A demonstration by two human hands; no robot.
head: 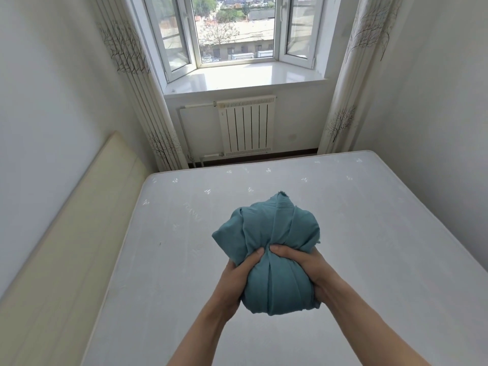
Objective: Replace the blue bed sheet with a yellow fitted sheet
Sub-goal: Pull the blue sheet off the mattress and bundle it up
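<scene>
Blue sheet bundled above a stripped bed

Left hand (239, 270) and right hand (303, 262) hold the balled blue bed sheet (266, 241), fingers (280, 249) curled tight round it, over the bare mattress (158, 260).

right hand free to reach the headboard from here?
Probably not. The right hand and the left hand both grip the bundled blue sheet, and the headboard lies far off on the left, across the body.

White walls (52, 88); bay window (232, 35), radiator (247, 125) beneath, 2 tree-print curtains (137, 83), daylight.
</scene>
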